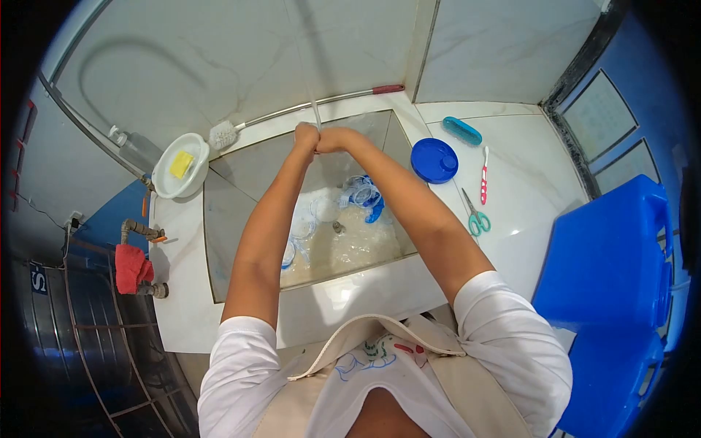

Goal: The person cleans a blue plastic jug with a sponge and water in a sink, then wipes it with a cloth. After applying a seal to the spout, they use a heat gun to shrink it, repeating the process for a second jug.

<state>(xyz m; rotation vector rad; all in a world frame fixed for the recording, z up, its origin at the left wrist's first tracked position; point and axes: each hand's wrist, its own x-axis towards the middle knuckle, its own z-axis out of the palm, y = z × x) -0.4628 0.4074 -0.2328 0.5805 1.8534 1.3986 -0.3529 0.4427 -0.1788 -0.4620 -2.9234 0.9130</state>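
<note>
Over the back part of the tiled sink (219, 219), my left hand (307, 135) and my right hand (334, 139) meet, touching each other. A thin, pale vertical line, a water stream or a clear tube, comes down to them from above. Both hands look closed; what lies between them is too small to make out. Below my forearms, shallow cloudy water (358, 244) covers the sink bottom. Clear and blue plastic pieces (363, 196) lie in it, partly hidden by the right forearm.
Left of the sink stand a white basin (166, 179) with a yellow sponge (181, 165) and a pump bottle (139, 150). A long-handled brush (292, 110) lies behind. To the right are a blue lid (434, 160), teal brush (462, 131), toothbrush (484, 175), scissors (478, 222) and blue containers (606, 255).
</note>
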